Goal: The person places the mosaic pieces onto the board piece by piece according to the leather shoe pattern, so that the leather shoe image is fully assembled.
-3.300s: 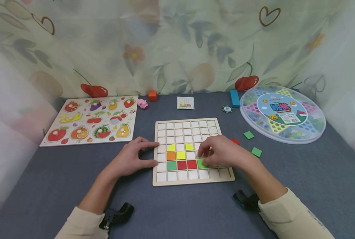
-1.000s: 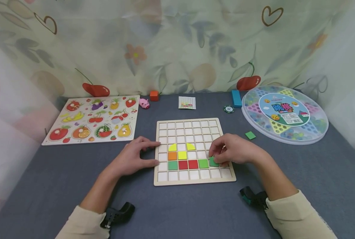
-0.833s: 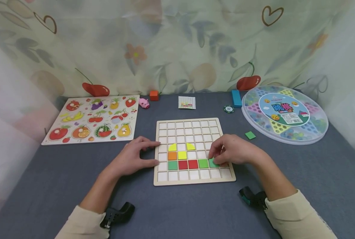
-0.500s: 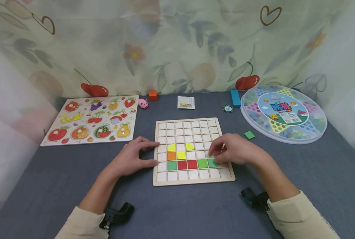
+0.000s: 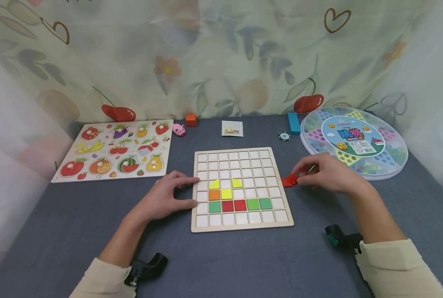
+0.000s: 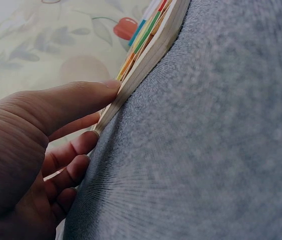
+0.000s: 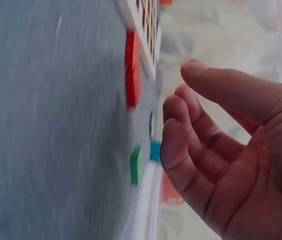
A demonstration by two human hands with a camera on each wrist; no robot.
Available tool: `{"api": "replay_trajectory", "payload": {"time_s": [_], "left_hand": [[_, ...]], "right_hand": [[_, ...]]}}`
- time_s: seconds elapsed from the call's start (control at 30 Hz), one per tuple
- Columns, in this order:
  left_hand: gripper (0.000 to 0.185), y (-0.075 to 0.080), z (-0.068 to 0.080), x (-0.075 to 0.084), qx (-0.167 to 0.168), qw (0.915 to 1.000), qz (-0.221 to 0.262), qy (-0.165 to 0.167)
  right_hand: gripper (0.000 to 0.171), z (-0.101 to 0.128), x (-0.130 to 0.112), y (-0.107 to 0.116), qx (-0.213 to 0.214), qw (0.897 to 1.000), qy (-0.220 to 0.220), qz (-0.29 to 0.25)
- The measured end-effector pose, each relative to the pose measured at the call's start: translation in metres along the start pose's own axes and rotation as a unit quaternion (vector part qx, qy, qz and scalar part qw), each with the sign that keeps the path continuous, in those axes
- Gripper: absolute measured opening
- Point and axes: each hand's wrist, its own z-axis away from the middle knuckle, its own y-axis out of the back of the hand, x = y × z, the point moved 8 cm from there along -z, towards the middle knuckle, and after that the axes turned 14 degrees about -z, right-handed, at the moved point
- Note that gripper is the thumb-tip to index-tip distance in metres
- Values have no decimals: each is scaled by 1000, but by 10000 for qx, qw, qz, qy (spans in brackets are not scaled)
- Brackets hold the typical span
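Note:
In the head view, a pale wooden grid board (image 5: 242,227) bears several coloured tiles. Its lower row has a teal-green tile (image 5: 215,207), two red ones, a light green tile (image 5: 253,204) and another teal-green tile (image 5: 265,203). Above them are an orange square (image 5: 214,194), a yellow square (image 5: 226,193) and two yellow rounded pieces. My left hand (image 5: 163,194) touches the board's left edge with thumb and index finger. My right hand (image 5: 327,173) hovers beside loose red tiles (image 7: 132,67) at the board's right edge, its fingers loosely bent around nothing. A loose green tile (image 7: 137,165) lies beyond.
A fruit puzzle board (image 5: 111,176) lies at the left. Along the back are a pink pig (image 5: 178,129), an orange cube (image 5: 191,120), a pattern card (image 5: 232,128), a poker chip (image 5: 284,136) and a blue block (image 5: 294,123). A round game box (image 5: 393,159) sits at the right.
One loose green tile has gone from the table into the row's right end. My right hand has let go of it and moved right to the red tiles. The left hand has stayed.

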Motion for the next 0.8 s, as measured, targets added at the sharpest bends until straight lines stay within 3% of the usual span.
{"api": "replay_trajectory", "payload": {"time_s": [0.4,0.67,0.8], "left_hand": [[61,-1,0,0,25,10000,19,-5],[61,0,0,0,17,10000,36,-5],[61,0,0,-1,21,10000,64,-15]], "right_hand": [[44,-1,36,32,659,9940,-602,639],[32,-9,38,34,560,9901,-769,1037],[28,-10,39,35,615,9904,-782,955]]}}
